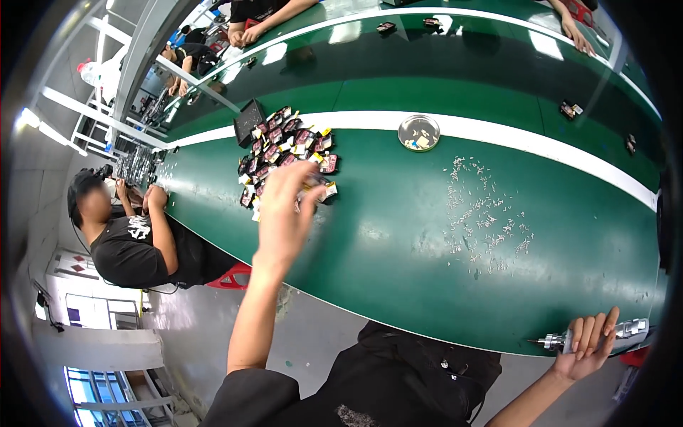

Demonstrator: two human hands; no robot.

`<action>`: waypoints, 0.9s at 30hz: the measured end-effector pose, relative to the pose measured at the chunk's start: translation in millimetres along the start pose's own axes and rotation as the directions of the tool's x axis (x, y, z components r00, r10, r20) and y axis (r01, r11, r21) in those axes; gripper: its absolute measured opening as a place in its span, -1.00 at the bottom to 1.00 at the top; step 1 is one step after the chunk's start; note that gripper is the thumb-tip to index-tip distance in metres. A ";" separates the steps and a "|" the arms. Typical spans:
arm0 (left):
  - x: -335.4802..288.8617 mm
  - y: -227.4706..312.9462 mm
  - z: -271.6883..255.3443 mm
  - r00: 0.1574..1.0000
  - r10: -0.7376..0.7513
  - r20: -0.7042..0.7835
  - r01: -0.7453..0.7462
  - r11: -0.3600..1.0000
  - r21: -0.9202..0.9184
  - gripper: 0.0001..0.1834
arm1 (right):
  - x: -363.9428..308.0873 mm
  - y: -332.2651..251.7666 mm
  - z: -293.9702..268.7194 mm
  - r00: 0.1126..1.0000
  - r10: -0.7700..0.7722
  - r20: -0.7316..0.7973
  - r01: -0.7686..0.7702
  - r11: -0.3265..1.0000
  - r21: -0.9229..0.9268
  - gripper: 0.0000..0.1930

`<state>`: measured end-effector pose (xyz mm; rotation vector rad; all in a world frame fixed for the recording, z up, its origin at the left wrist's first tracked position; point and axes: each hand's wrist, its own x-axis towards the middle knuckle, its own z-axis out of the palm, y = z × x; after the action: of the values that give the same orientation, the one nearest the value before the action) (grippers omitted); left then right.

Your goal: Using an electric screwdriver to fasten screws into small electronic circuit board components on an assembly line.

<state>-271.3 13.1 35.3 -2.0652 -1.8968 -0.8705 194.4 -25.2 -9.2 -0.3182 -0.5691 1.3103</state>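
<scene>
My left hand (283,213) reaches over the right edge of a pile of small black and red assemblies (272,151) with white and yellow tabs. Its thumb and fingers are parted and slightly blurred, with dark parts showing just beyond them; no firm grip on any piece is visible. At the near right edge of the green bench, my right hand (587,345) is wrapped round a silver-grey electric screwdriver (629,330). The tool lies roughly level, its thin bit pointing left.
A black tray (249,122) stands behind the pile. A round metal dish (419,133) holds small pieces beside the white strip (491,131). Many tiny pale bits (487,217) are scattered over the green bench (384,249). A co-worker (131,235) sits at the left; others work across.
</scene>
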 end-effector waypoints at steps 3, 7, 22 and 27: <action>9.2 -76.5 -13.4 0.975 -0.222 -0.018 0.220 0.942 0.253 -0.66 | -0.2 10.7 4.2 1.000 0.006 -0.008 -0.006 1.000 0.011 -0.79; 11.6 -89.1 4.3 0.994 -0.101 -0.041 0.109 0.901 0.419 -0.62 | -7.2 18.5 6.1 0.997 0.049 -0.059 -0.046 0.998 0.048 -0.82; 54.4 92.4 98.6 0.920 0.336 0.203 -0.310 0.939 -0.149 -0.80 | -16.6 21.4 -2.7 0.997 0.061 -0.051 -0.050 0.982 0.183 -0.81; 60.1 95.9 101.0 0.875 0.417 0.245 -0.420 0.907 -0.042 -0.88 | -15.0 20.6 -4.2 0.995 0.079 -0.061 -0.068 0.982 0.174 -0.80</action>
<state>-150.9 101.6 9.3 -2.5396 -1.4474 -0.5115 177.7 -34.2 -26.7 -0.2425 -0.3872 1.4044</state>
